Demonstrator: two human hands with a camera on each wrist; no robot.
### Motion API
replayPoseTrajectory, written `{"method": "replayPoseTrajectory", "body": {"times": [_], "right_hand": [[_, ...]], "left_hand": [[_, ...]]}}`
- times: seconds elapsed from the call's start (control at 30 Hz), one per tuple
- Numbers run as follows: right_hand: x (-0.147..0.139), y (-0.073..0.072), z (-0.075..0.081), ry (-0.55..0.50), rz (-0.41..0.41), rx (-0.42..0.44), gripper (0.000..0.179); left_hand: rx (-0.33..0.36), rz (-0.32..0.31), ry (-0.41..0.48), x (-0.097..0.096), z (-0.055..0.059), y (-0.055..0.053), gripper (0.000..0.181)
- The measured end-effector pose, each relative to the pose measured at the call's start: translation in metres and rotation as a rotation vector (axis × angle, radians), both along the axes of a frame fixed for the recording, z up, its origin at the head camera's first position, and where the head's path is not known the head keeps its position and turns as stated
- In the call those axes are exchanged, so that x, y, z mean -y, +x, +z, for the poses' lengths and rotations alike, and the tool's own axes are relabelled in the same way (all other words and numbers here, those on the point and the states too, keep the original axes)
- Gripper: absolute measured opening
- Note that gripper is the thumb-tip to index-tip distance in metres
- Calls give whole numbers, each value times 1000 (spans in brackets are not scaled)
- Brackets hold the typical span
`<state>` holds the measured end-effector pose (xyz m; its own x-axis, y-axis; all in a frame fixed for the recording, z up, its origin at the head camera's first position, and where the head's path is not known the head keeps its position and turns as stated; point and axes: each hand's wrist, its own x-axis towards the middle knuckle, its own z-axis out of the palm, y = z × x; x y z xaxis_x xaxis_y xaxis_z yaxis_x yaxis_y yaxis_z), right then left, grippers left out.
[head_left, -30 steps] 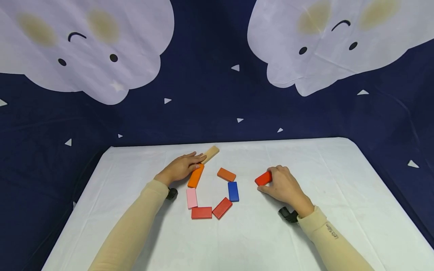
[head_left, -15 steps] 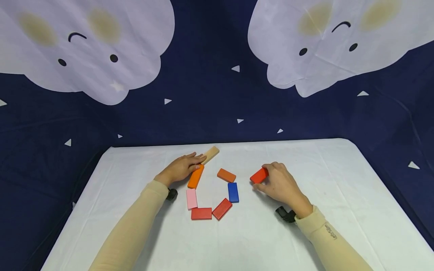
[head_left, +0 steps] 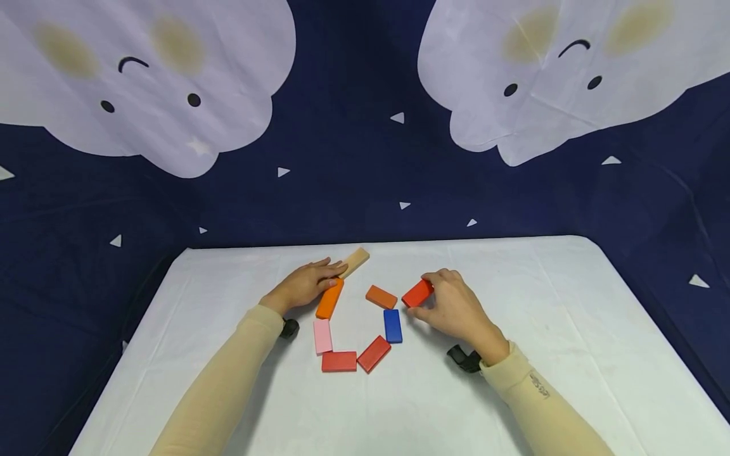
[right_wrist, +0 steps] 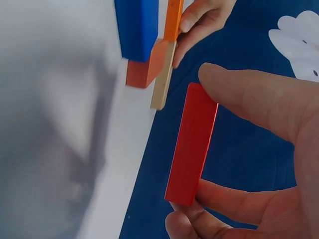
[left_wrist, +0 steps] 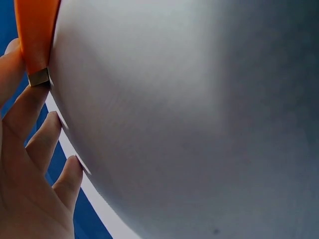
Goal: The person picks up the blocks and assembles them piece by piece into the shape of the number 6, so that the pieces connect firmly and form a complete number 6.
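My right hand point(head_left: 453, 306) pinches a red block point(head_left: 417, 293) by its two ends, between thumb and fingers. In the right wrist view that red block point(right_wrist: 192, 144) hangs in front of the far drape. Just left of it, on the white cloth, lie a brownish-orange block point(head_left: 381, 297) and a blue block point(head_left: 393, 326). My left hand point(head_left: 305, 283) rests with fingers extended where a bright orange block point(head_left: 328, 304) meets a plain wooden block point(head_left: 357, 259). In the left wrist view the fingers spread beside the orange block point(left_wrist: 37, 35).
A pink block point(head_left: 322, 335) and two flat red blocks, one level point(head_left: 339, 361) and one slanted point(head_left: 374, 354), continue the curved row of blocks. The white-covered table point(head_left: 433, 405) ends at a dark blue drape point(head_left: 342, 202) with clouds.
My right hand has moved left with the red block, which now comes close to the brownish-orange and blue blocks. The left hand stays where it was.
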<state>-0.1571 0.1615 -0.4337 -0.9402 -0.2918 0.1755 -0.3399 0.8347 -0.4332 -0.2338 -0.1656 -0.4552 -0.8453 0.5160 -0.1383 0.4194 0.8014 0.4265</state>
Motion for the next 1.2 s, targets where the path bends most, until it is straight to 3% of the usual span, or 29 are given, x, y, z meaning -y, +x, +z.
{"method": "replayPoseTrajectory", "body": {"times": [0.5,1.2], "right_hand": [[40,0,2,7,53,9,72],[91,-8,-4,94,197,-17,69]], "left_hand": [[-10,-8,7,-1,-1,2,47],[-24,2,-75,-3,11,3,44]]}}
